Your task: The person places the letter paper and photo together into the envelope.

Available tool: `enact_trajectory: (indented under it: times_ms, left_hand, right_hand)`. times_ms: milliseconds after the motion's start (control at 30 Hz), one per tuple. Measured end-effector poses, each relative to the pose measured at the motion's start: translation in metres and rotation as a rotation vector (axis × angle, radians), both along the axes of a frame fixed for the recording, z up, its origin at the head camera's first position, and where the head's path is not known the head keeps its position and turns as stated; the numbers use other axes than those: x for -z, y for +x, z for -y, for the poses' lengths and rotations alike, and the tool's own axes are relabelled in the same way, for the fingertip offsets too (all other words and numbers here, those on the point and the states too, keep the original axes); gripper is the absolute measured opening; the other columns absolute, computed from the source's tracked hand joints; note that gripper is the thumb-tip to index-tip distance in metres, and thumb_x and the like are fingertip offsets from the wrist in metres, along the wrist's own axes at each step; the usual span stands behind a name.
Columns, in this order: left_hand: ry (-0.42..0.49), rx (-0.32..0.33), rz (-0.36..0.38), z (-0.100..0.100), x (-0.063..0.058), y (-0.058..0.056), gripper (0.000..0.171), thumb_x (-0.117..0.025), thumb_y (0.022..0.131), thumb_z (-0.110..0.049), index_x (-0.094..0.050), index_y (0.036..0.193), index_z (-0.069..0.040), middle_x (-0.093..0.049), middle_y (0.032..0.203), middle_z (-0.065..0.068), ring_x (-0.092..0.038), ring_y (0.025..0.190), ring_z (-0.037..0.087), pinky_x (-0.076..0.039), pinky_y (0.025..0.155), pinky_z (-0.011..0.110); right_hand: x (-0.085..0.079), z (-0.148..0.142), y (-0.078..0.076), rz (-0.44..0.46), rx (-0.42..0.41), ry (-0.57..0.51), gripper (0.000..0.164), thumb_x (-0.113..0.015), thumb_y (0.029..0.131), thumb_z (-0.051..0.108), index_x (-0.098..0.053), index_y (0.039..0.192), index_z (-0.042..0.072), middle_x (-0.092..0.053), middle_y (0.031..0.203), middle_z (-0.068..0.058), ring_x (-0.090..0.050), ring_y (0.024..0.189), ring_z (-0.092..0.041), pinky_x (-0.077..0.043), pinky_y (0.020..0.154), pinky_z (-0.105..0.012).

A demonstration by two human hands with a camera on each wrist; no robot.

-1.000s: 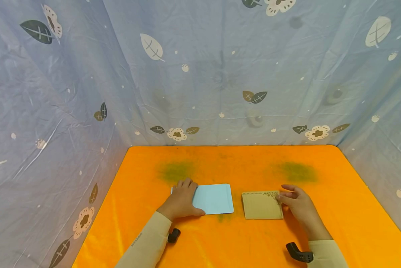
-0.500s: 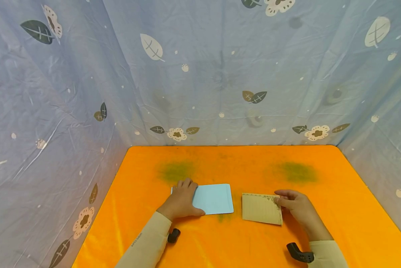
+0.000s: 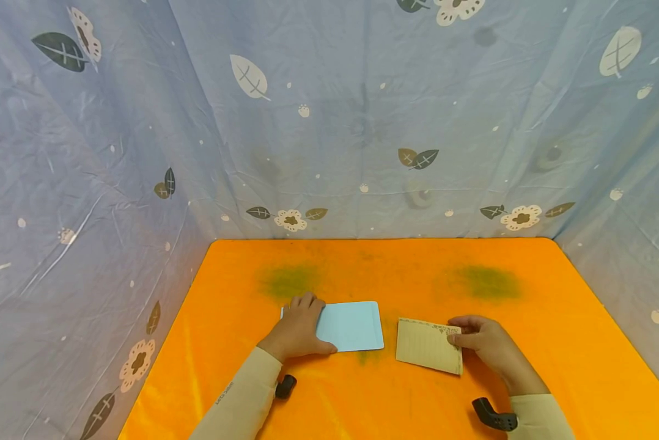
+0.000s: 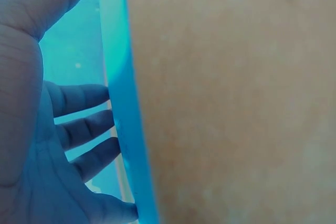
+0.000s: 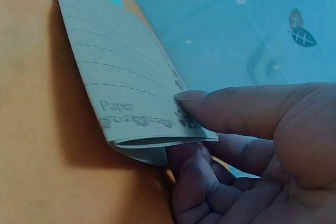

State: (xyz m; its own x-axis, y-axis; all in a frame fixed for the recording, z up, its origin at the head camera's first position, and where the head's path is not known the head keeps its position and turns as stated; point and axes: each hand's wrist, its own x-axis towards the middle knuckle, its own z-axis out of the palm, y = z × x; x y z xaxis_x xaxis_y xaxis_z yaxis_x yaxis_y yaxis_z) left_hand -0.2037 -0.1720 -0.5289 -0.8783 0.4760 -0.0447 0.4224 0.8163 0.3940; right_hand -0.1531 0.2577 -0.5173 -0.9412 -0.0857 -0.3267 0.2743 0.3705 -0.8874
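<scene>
My left hand rests over the left part of a light blue envelope on the orange table. Its spread fingers lie toward the far edge and its thumb at the near edge. In the left wrist view the fingertips touch the blue paper. To the right, my right hand pinches a folded beige sheet of letter paper by its right end, thumb on top and fingers below. Dashed lines, the word "Paper" and a printed floral border show on the letter paper. The sheet is slightly tilted, its folded layers parted at the held end.
An orange cloth covers the table, with two dark greenish patches toward the back. Blue patterned curtains stand behind it and along both sides. Each wrist carries a black camera mount.
The right hand has drawn the letter paper's right end toward the near side, turning and tilting it. The left hand and the envelope have stayed in place.
</scene>
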Motion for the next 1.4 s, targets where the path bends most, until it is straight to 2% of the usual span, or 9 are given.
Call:
enact_trajectory:
  times_ms: [200,333,467,600,733,900,1033,1233,1400]
  left_hand:
    - [-0.011,0.000,-0.001,-0.0001,-0.0008,0.0001,0.093,-0.092,0.078,-0.064,-0.057,0.144,-0.008,-0.049,0.142,0.012,-0.045,0.127,0.040,-0.041,0.103,0.067]
    - [-0.020,0.000,-0.005,-0.0004,-0.0006,-0.0001,0.093,-0.091,0.078,-0.065,-0.057,0.145,-0.008,-0.049,0.141,0.011,-0.046,0.125,0.038,-0.042,0.101,0.063]
    - [-0.021,0.000,-0.003,-0.0009,-0.0009,-0.0002,0.095,-0.091,0.078,-0.065,-0.057,0.146,-0.008,-0.049,0.141,0.011,-0.046,0.124,0.038,-0.042,0.099,0.060]
    - [-0.021,0.002,-0.003,-0.0012,-0.0018,-0.0003,0.096,-0.091,0.078,-0.065,-0.057,0.146,-0.008,-0.049,0.141,0.012,-0.045,0.124,0.039,-0.042,0.098,0.059]
    - [-0.027,0.003,-0.004,-0.0008,-0.0017,-0.0006,0.095,-0.091,0.078,-0.066,-0.057,0.146,-0.008,-0.049,0.142,0.012,-0.046,0.126,0.039,-0.041,0.100,0.061]
    - [-0.024,0.004,-0.004,-0.0004,-0.0009,-0.0005,0.095,-0.091,0.078,-0.066,-0.057,0.145,-0.008,-0.050,0.141,0.011,-0.046,0.125,0.039,-0.041,0.101,0.062]
    - [-0.020,0.004,-0.007,-0.0003,0.0001,-0.0008,0.094,-0.090,0.078,-0.066,-0.058,0.144,-0.008,-0.049,0.141,0.012,-0.046,0.126,0.039,-0.042,0.101,0.062]
    - [-0.010,0.004,-0.009,0.0000,0.0013,-0.0010,0.093,-0.091,0.078,-0.066,-0.058,0.144,-0.009,-0.049,0.140,0.010,-0.046,0.125,0.039,-0.041,0.101,0.064]
    - [-0.004,0.004,-0.011,0.0002,0.0014,-0.0006,0.092,-0.091,0.078,-0.066,-0.058,0.143,-0.009,-0.049,0.138,0.010,-0.045,0.122,0.038,-0.041,0.100,0.063]
  right_hand:
    - [0.0009,-0.0006,0.0009,0.013,-0.019,0.016,0.029,-0.076,0.105,0.017,-0.070,0.121,-0.006,-0.070,0.108,-0.010,-0.059,0.094,-0.028,-0.050,0.077,-0.039]
    - [0.0008,0.0000,0.0026,0.003,-0.032,0.004,0.023,-0.072,0.107,0.019,-0.070,0.116,-0.003,-0.067,0.106,-0.011,-0.055,0.093,-0.029,-0.047,0.076,-0.041]
    - [-0.0010,0.0007,0.0034,-0.031,0.007,-0.024,0.025,-0.069,0.109,0.017,-0.068,0.120,-0.005,-0.067,0.121,-0.016,-0.061,0.101,-0.027,-0.052,0.081,-0.040]
    - [-0.0045,-0.0007,0.0041,-0.053,0.059,-0.016,0.034,-0.067,0.112,0.022,-0.065,0.130,-0.006,-0.062,0.139,-0.023,-0.064,0.112,-0.026,-0.056,0.086,-0.039]
    - [-0.0064,-0.0023,0.0041,-0.047,0.087,-0.002,0.036,-0.067,0.111,0.026,-0.065,0.131,-0.004,-0.058,0.145,-0.023,-0.063,0.116,-0.026,-0.055,0.088,-0.037]
    - [-0.0047,-0.0024,0.0042,-0.040,0.106,-0.039,0.028,-0.067,0.111,0.020,-0.065,0.125,-0.005,-0.067,0.124,-0.015,-0.064,0.104,-0.024,-0.056,0.083,-0.036]
    - [-0.0020,-0.0015,0.0044,-0.039,0.111,-0.071,0.027,-0.066,0.111,0.016,-0.063,0.127,-0.006,-0.067,0.110,-0.011,-0.064,0.096,-0.024,-0.055,0.079,-0.036]
    - [-0.0005,-0.0014,0.0037,-0.051,0.117,-0.057,0.034,-0.064,0.112,0.015,-0.060,0.138,-0.007,-0.064,0.109,-0.010,-0.062,0.094,-0.023,-0.056,0.078,-0.035]
    - [0.0004,-0.0035,0.0028,-0.071,0.123,-0.056,0.048,-0.063,0.111,0.007,-0.048,0.154,-0.009,-0.064,0.111,-0.014,-0.062,0.088,-0.023,-0.056,0.076,-0.034]
